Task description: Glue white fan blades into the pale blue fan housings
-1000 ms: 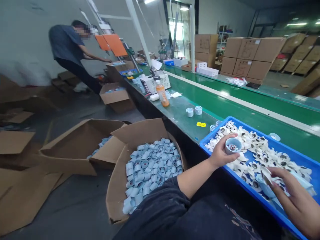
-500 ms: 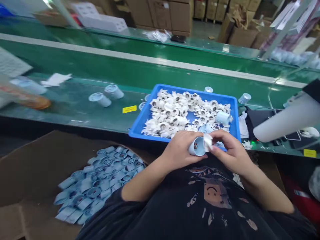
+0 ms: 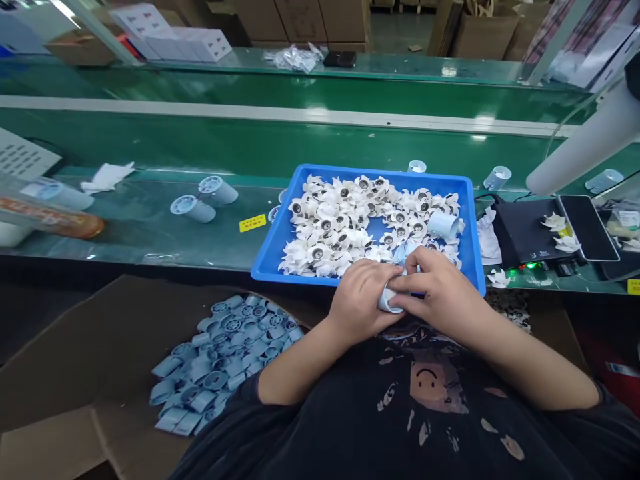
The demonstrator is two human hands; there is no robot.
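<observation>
Both my hands meet just in front of my chest, at the near rim of a blue tray (image 3: 270, 257). My left hand (image 3: 357, 300) is wrapped round a small pale blue cap (image 3: 387, 300). My right hand (image 3: 437, 293) has its fingers closed over the cap's open end; whatever they press in is hidden. The tray holds several white flower-shaped inserts (image 3: 345, 220) and one more pale blue cap (image 3: 443, 223). A cardboard box (image 3: 100, 347) at my lower left holds several pale blue caps (image 3: 220, 360).
Two caps (image 3: 203, 199) lie on the green bench, with a bottle (image 3: 50, 217) lying at the left. A black device (image 3: 527, 233) and a phone (image 3: 587, 227) sit right of the tray. Beyond runs a green conveyor belt (image 3: 300, 143) with cartons behind.
My view swung right from the co-worker to the tray. My left hand brought the cap from the tray toward my chest; my right hand came to it and closed over its open end.
</observation>
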